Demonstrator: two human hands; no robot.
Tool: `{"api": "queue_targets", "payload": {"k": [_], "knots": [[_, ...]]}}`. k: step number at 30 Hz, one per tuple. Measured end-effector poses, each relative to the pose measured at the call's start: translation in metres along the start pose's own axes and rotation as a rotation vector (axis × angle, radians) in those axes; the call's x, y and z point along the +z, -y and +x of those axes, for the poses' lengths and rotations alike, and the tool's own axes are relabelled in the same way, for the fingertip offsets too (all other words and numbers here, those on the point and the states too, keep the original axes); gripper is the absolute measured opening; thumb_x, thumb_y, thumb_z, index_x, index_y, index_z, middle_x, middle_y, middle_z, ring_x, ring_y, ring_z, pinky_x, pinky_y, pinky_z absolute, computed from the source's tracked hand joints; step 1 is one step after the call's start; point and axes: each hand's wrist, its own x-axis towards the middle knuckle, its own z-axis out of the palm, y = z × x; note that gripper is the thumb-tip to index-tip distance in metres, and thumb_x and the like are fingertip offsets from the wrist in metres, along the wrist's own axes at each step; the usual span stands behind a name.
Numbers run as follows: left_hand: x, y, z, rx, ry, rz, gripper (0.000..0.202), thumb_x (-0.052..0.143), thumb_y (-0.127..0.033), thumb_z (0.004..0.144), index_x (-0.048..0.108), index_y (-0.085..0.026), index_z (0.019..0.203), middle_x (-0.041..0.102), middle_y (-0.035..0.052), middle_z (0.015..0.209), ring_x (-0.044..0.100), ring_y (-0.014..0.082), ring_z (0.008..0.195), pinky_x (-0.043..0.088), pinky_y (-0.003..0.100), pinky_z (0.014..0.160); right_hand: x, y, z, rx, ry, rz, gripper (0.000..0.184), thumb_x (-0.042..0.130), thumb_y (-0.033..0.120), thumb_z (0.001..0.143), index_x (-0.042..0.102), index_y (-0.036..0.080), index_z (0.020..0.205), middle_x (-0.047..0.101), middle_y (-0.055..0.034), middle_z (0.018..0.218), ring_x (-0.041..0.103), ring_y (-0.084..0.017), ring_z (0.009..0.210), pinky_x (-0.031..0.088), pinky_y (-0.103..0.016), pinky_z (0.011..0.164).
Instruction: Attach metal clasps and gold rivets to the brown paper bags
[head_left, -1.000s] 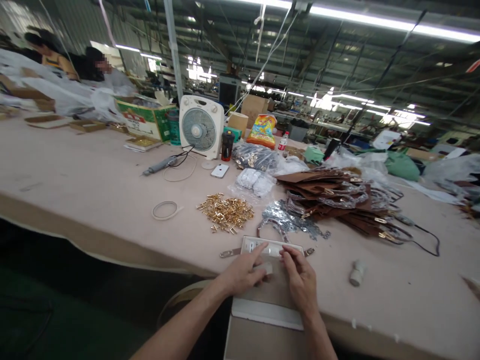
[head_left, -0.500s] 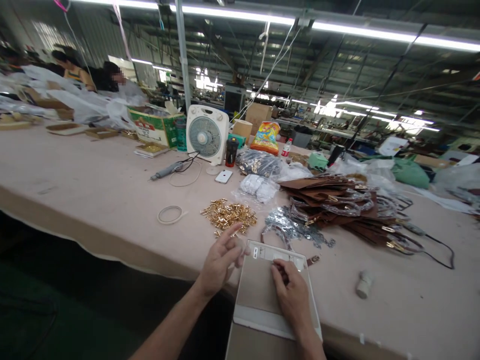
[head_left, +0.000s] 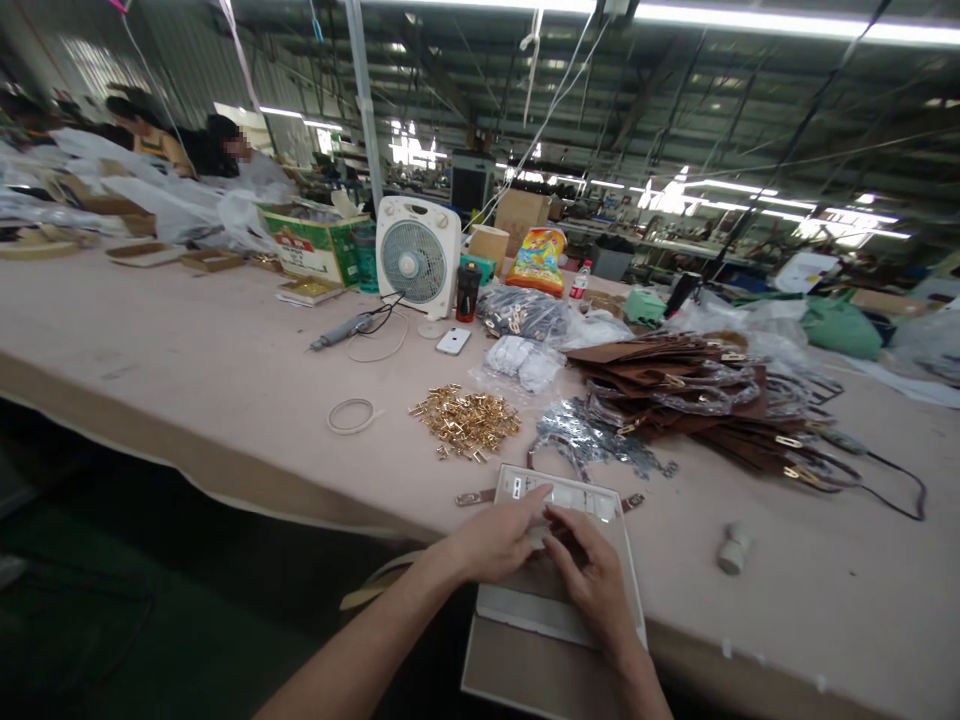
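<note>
My left hand (head_left: pixel 501 538) reaches over a flat taupe bag piece with pale edging (head_left: pixel 555 640), its fingertips drawn together close to my right hand's. Whatever they hold, if anything, is too small to make out. My right hand (head_left: pixel 594 572) rests on the same piece, thumb and forefinger bent towards each other; what lies between them is hidden. A small metal fitting (head_left: pixel 517 487) sits near the piece's upper left corner. Behind that upper edge curves a brown handle (head_left: pixel 559 443), with a brown strap end (head_left: pixel 475 497) sticking out on the left.
Beyond my hands lie a heap of gold metal fittings (head_left: pixel 469 422) and a spread of silver metal parts (head_left: pixel 600 435). Brown bag pieces (head_left: pixel 697 385) are stacked to the right, near a small grey cylinder (head_left: pixel 733 548). A tape roll (head_left: pixel 350 416), phone (head_left: pixel 453 341) and fan (head_left: pixel 417 258) stand farther off.
My left hand has moved right, from beside the gold heap to over the bag piece, meeting my right hand. The left strap end now shows. My right hand stays about where it was.
</note>
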Motion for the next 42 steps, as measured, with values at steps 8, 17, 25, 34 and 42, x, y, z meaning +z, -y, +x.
{"api": "queue_targets", "payload": {"k": [8,17,25,34,42], "knots": [[0.002,-0.009,0.002,0.003,0.039,0.073,0.087,0.051,-0.013,0.087,0.017,-0.014,0.167,0.060,0.0221,0.147,0.061,0.0378,0.131,0.049,0.051,0.109,0.004,-0.001,0.004,-0.037,0.056,-0.014,0.020,0.065,0.038,0.099,0.078,0.029,0.111,0.077,-0.0079,0.109,0.071,-0.029,0.102,0.059,-0.042,0.092],[0.000,-0.010,0.000,0.012,0.016,0.034,0.071,0.050,-0.017,0.091,0.037,-0.011,0.160,0.061,0.0197,0.146,0.062,0.0326,0.131,0.047,0.044,0.113,0.002,0.001,0.005,-0.069,0.098,-0.028,0.019,0.060,0.035,0.103,0.077,0.027,0.101,0.076,-0.0073,0.098,0.071,-0.025,0.092,0.058,-0.037,0.084],[-0.003,-0.009,0.000,-0.034,-0.071,0.091,0.027,0.056,-0.021,0.093,0.078,-0.018,0.108,0.080,0.0079,0.094,0.073,0.0229,0.089,0.052,0.029,0.083,0.002,-0.004,0.002,-0.157,0.082,-0.009,0.016,0.060,0.027,0.103,0.076,0.026,0.106,0.076,-0.0068,0.101,0.072,-0.024,0.093,0.058,-0.034,0.082],[-0.001,0.002,-0.004,-0.019,-0.124,0.092,0.023,0.061,-0.018,0.091,0.083,-0.019,0.097,0.080,0.0034,0.083,0.072,0.0185,0.079,0.048,0.024,0.075,0.004,-0.007,0.002,-0.146,0.139,-0.033,0.014,0.062,0.029,0.103,0.076,0.027,0.106,0.076,-0.0055,0.102,0.072,-0.023,0.094,0.058,-0.033,0.085],[0.003,0.006,-0.004,-0.061,-0.138,-0.003,0.022,0.059,-0.022,0.090,0.081,-0.018,0.092,0.077,0.0008,0.076,0.069,0.0169,0.075,0.047,0.021,0.069,0.005,-0.002,0.006,-0.102,0.173,-0.053,0.016,0.058,0.032,0.105,0.072,0.026,0.104,0.073,-0.0060,0.101,0.069,-0.023,0.095,0.055,-0.033,0.086]]}}
